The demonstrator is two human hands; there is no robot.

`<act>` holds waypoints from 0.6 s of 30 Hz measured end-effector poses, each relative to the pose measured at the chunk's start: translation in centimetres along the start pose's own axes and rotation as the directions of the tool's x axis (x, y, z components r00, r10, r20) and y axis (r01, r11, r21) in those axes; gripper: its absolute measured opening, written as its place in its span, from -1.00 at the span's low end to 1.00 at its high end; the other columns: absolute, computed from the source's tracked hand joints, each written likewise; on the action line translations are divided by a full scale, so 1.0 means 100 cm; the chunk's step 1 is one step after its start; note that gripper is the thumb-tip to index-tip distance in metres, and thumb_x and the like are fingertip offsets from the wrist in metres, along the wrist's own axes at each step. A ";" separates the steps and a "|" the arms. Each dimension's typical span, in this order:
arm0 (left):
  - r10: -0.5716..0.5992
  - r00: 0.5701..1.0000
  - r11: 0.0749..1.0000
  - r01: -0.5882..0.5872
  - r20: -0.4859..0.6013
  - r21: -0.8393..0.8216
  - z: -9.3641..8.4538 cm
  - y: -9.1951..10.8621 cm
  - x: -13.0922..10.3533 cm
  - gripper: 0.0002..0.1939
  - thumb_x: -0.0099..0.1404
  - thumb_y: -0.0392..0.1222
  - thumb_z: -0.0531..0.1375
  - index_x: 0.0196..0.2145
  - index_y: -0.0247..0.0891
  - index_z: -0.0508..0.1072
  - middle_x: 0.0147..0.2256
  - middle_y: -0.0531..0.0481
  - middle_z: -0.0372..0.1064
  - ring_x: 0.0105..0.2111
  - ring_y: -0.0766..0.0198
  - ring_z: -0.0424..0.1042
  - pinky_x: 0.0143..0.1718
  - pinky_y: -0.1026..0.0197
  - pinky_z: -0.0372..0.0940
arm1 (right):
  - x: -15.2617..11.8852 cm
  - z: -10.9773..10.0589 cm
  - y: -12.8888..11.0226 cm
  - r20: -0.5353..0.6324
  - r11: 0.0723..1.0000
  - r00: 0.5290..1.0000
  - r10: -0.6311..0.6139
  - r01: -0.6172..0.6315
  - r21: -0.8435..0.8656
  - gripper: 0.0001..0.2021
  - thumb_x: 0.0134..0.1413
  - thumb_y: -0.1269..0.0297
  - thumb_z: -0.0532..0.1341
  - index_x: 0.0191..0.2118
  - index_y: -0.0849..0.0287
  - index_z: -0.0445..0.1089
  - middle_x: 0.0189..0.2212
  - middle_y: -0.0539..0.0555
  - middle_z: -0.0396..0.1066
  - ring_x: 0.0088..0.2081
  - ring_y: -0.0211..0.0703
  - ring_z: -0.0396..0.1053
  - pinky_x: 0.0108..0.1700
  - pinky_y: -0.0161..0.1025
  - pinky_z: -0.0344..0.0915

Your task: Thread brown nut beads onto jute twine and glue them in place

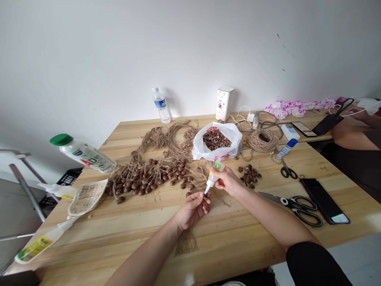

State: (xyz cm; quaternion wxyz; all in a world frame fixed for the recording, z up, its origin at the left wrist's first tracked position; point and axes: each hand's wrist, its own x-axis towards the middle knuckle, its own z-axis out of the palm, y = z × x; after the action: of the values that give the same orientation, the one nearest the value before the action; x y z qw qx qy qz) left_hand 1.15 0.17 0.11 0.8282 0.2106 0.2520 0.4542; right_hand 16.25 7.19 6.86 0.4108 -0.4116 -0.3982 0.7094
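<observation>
My left hand (193,209) pinches a small brown nut shell (206,196) between thumb and fingers, its dark hollow turned up. My right hand (228,180) grips a white glue bottle (212,180) with a yellow-green label, tilted so its nozzle tip meets or nearly meets the shell. To the left lies a heap of round brown nuts (143,178) on twine strings. A loose pile of shell pieces (250,176) sits right of my right hand. Behind my hands stands a white plastic bag (199,147) filled with more brown shells.
Large scissors (293,202), a black phone (324,200), small scissors (288,171) and a blue-capped bottle (286,149) lie right. A twine coil (263,140) is behind them. Left are a green-capped bottle (86,154), a white tray (89,197) and another glue bottle (41,243). Someone's arm (351,133) rests far right.
</observation>
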 end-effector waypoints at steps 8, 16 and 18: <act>0.000 1.000 1.000 0.000 0.007 -0.006 -0.001 -0.001 0.001 -0.75 0.13 -0.15 0.30 -0.32 -0.41 0.50 -0.45 -0.05 0.39 -0.57 0.42 0.25 -0.49 0.29 0.14 | 0.001 -0.003 0.004 -0.008 0.999 0.999 -0.033 0.033 -0.014 -0.62 -0.23 0.07 0.39 -0.48 0.22 0.25 -0.65 -0.09 0.28 -0.74 -0.48 0.03 -0.75 -0.48 -0.16; -0.005 1.000 1.000 0.005 -0.002 0.003 0.000 0.000 0.000 -0.74 0.11 -0.14 0.31 -0.32 -0.41 0.50 -0.46 -0.05 0.39 -0.56 0.42 0.25 -0.49 0.29 0.15 | -0.001 0.001 0.002 -0.039 0.997 0.997 -0.066 0.064 -0.047 -0.62 -0.26 0.07 0.40 -0.50 0.22 0.26 -0.67 -0.09 0.27 -0.73 -0.46 0.04 -0.75 -0.45 -0.19; -0.005 1.000 1.000 0.005 -0.002 0.002 0.000 0.000 0.000 -0.76 0.12 -0.14 0.31 -0.33 -0.40 0.50 -0.46 -0.05 0.39 -0.56 0.42 0.25 -0.49 0.30 0.16 | -0.001 0.001 0.002 -0.052 0.997 0.997 -0.063 0.061 -0.051 -0.62 -0.28 0.07 0.40 -0.50 0.21 0.25 -0.68 -0.09 0.26 -0.74 -0.46 0.04 -0.74 -0.45 -0.20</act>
State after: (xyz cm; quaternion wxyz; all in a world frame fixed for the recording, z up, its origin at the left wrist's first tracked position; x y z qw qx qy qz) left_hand 1.15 0.17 0.12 0.8289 0.2102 0.2539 0.4519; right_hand 16.15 6.97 6.76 0.4329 -0.4279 -0.4171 0.6750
